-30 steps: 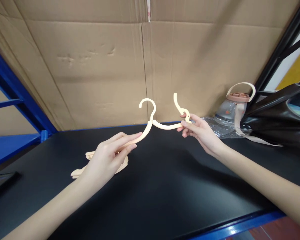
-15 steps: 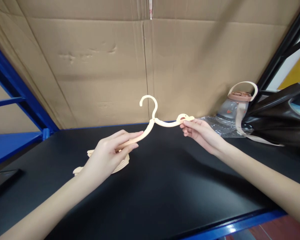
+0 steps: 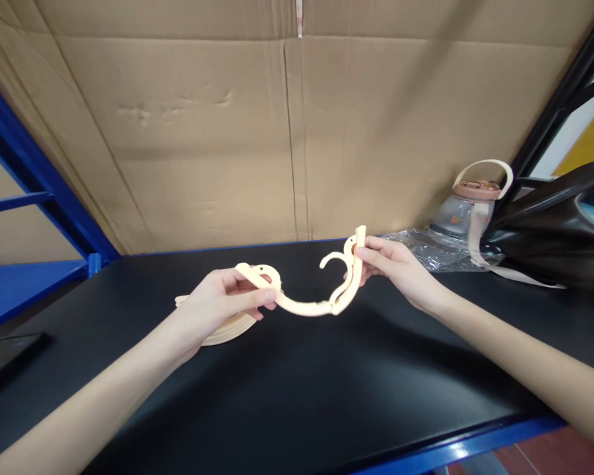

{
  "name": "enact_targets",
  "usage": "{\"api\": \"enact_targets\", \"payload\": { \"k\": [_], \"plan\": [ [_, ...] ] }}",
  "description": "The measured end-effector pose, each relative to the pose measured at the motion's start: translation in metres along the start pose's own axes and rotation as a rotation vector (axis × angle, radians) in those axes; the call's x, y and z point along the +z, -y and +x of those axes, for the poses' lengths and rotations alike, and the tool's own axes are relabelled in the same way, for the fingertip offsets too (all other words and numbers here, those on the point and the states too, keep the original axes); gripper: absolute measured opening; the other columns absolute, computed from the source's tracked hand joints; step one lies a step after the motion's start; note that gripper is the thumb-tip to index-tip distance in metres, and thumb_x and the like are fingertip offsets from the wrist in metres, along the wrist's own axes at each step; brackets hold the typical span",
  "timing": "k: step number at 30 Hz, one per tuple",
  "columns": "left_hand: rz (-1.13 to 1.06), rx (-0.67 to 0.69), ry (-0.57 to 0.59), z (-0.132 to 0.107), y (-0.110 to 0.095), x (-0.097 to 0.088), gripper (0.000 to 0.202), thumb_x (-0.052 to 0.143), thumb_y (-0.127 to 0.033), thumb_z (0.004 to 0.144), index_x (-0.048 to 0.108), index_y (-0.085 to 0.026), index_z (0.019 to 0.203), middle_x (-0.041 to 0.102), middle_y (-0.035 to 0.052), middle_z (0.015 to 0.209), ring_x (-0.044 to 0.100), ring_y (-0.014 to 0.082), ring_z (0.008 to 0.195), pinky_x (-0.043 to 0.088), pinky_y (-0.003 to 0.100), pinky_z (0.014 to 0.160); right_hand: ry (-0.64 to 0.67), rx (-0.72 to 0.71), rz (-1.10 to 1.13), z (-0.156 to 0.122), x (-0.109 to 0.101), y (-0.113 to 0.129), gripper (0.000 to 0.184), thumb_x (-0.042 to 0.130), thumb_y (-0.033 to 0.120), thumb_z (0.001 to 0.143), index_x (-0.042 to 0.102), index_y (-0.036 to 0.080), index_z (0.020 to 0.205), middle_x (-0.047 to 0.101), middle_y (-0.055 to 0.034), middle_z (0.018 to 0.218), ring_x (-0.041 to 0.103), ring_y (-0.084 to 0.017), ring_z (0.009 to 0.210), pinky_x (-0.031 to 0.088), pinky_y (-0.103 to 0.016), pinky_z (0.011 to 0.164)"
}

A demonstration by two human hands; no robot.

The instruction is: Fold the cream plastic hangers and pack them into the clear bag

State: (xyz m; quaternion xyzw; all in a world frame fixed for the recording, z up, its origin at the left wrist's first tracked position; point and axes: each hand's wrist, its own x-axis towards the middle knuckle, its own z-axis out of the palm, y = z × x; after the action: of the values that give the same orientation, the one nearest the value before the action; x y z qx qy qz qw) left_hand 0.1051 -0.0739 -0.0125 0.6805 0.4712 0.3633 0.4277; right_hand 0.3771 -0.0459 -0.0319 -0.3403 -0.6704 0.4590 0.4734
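Observation:
A cream folding clothes hanger (image 3: 304,308) is held up above the black tabletop, one end in each hand. My left hand (image 3: 222,300) is closed around its left end, with the thumb laid along the arm beside a rounded loop. My right hand (image 3: 389,258) pinches the other end, which tilts steeply upward. The hanger's hook (image 3: 334,257) lies folded in beside the right arm, its open tip pointing left. Behind and below my left hand lies a stack of similar cream hangers (image 3: 230,330), partly hidden by that hand and wrist.
A clear bottle (image 3: 458,214) with a pink lid and strap stands at the back right, near crumpled clear plastic (image 3: 418,247) and a dark bag (image 3: 549,231). Cardboard (image 3: 202,145) backs the black table (image 3: 297,396). A dark flat object (image 3: 10,356) lies at left.
The hanger's middle has dropped and its hook has swung from upright to folded beside the right arm. The right end now points up. My left hand has shifted its grip to the left end.

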Motion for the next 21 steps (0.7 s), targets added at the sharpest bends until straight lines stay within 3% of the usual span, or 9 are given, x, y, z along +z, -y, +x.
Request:
{"api": "enact_targets", "payload": {
  "k": [3, 7, 11, 16, 21],
  "plan": [
    [-0.047, -0.058, 0.063, -0.004, -0.001, 0.010, 0.018, 0.073, -0.036, 0.071, 0.069, -0.018, 0.075, 0.068, 0.0021, 0.080, 0.063, 0.0145, 0.069, 0.055, 0.025, 0.061, 0.097, -0.017, -0.047, -0.008, 0.013, 0.005, 0.022, 0.056, 0.038, 0.089, 0.064, 0.018, 0.091, 0.063, -0.0008, 0.073, 0.061, -0.012, 0.065, 0.052, -0.025, 0.063],
    [-0.039, -0.110, 0.236, -0.009, -0.003, 0.017, 0.024, 0.071, -0.037, 0.076, 0.068, -0.021, 0.093, 0.069, -0.0002, 0.085, 0.062, 0.0130, 0.074, 0.053, 0.022, 0.065, 0.175, -0.002, -0.093, -0.022, 0.030, 0.011, 0.020, 0.060, 0.035, 0.087, 0.065, 0.016, 0.089, 0.060, 0.0021, 0.068, 0.056, -0.009, 0.061, 0.049, -0.020, 0.059],
    [-0.052, -0.144, 0.274, -0.013, -0.001, 0.026, 0.020, 0.072, -0.037, 0.074, 0.066, -0.019, 0.081, 0.067, -0.0024, 0.076, 0.061, 0.0114, 0.067, 0.052, 0.022, 0.062, 0.216, 0.021, -0.112, -0.030, 0.040, 0.011, 0.020, 0.061, 0.032, 0.087, 0.067, 0.017, 0.099, 0.060, 0.0046, 0.063, 0.056, -0.007, 0.056, 0.048, -0.018, 0.055],
    [-0.063, -0.166, 0.219, -0.016, -0.001, 0.034, 0.018, 0.074, -0.030, 0.071, 0.061, -0.017, 0.069, 0.061, -0.0052, 0.059, 0.059, 0.0103, 0.056, 0.049, 0.019, 0.054, 0.243, -0.001, -0.095, -0.031, 0.044, 0.007, 0.021, 0.058, 0.030, 0.089, 0.067, 0.019, 0.104, 0.062, 0.0047, 0.067, 0.058, -0.007, 0.059, 0.048, -0.018, 0.057],
    [-0.109, -0.093, 0.061, -0.015, -0.002, 0.030, 0.018, 0.074, -0.030, 0.071, 0.061, -0.016, 0.071, 0.065, -0.0029, 0.071, 0.064, 0.0120, 0.065, 0.053, 0.019, 0.057, 0.330, 0.050, -0.078, -0.030, 0.044, 0.009, 0.033, 0.065, 0.029, 0.084, 0.059, 0.020, 0.116, 0.067, 0.0017, 0.080, 0.062, -0.011, 0.070, 0.050, -0.024, 0.067]
  ]
}}
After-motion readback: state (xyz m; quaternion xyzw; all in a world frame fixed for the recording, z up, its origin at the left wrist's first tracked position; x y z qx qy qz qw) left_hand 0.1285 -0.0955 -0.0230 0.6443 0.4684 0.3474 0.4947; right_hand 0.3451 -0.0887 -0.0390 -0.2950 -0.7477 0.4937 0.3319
